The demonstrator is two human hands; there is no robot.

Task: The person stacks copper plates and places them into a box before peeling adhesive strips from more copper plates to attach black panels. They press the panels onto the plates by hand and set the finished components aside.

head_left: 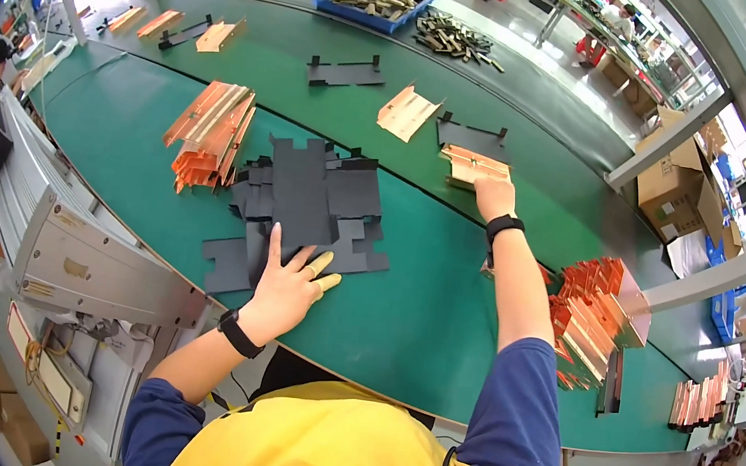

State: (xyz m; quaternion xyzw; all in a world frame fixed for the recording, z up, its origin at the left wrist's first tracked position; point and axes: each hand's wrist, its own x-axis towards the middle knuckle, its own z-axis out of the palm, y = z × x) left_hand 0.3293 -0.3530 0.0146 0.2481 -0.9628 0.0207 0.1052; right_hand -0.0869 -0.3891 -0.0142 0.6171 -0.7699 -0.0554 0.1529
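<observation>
My left hand lies with fingers spread at the near edge of a loose pile of flat black cut-out sheets. Two of its fingers wear yellow finger covers. Stretched out to the far right, my right hand is closed at the near corner of a bent copper-coloured metal plate; its fingertips are partly hidden. Just behind that plate lies a black folded piece. Left of it is another copper-coloured plate.
Stacked copper-coloured plates stand at left and right on the green table. Beyond a dark gap, a green surface carries another black piece. Further back sits a blue tray of small parts. A metal post rises at right.
</observation>
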